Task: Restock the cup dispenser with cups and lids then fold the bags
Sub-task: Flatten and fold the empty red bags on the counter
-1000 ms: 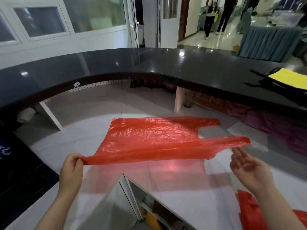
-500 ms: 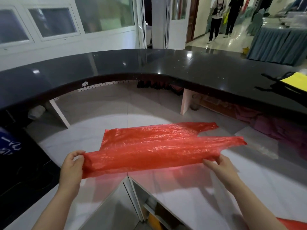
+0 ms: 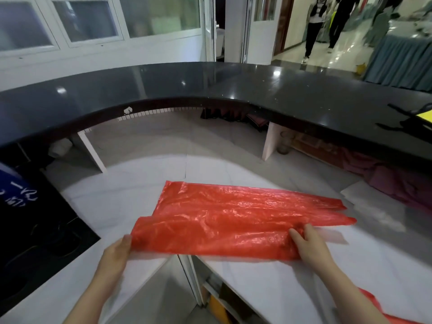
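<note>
Two counters filled most of the view: a curved, glossy black stone countertop swept across the upper half, and below it a pale white marble-look work surface ran toward the person. Under the black top stood white support panels, with dark red cloth bundled beneath the right end. Left edge of the white surface met a black panel with white lettering. Background: white-framed windows, an open doorway, two people walking on a shiny floor, a blue-grey skirted table. On the white surface lay a thin, crinkled red plastic carrier bag, spread lengthwise left to right, its two handle strips pointing right and lying flat. The near long edge was raised off the surface and folded over toward the far side. Left hand gripped the bag's near left corner, thumb on top, fingers hidden under the film. Right hand pinched the near edge close to the handle end, fingers curled over the plastic. Another scrap of red plastic showed at the bottom right corner, well apart from the held bag. Yellow object sat on a shelf below the surface, too dim to identify.
</note>
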A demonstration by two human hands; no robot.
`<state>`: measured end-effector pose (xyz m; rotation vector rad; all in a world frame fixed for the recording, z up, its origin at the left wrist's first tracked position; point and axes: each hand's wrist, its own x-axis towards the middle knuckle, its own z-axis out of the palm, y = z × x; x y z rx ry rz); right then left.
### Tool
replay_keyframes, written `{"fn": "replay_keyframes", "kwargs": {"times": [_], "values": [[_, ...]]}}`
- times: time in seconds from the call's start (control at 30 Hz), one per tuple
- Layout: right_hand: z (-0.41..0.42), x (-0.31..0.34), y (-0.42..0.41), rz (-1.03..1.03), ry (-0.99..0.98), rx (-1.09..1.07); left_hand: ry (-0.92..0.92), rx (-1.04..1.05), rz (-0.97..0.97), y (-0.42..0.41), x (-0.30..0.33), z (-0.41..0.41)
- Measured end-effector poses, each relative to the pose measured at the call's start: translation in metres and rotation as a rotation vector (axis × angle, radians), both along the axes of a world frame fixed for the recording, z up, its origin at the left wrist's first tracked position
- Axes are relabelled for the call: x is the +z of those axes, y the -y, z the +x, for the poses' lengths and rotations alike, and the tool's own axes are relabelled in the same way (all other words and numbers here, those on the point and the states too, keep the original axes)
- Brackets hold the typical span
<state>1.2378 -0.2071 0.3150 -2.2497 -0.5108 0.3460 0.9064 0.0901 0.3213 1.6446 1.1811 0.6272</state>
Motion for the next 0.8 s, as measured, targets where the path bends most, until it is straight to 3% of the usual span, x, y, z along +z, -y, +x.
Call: {"fn": "replay_keyframes", "kwargs": {"times": [0.17, 0.4, 0.8], "values": [[0.006, -0.002, 0.002, 0.062, -0.011, -0.046, -0.036, -0.167, 0.026, 0.004, -0.004, -0.003], [0.008, 0.003, 0.007, 0.034, 0.079, -0.039, -0.053, -0.005, 0.163, 0.008, -0.015, -0.003], [0.004, 0.009, 0.016, 0.133, 0.125, 0.048, -0.167, -0.011, 0.227, 0.004, -0.013, 0.005]]}}
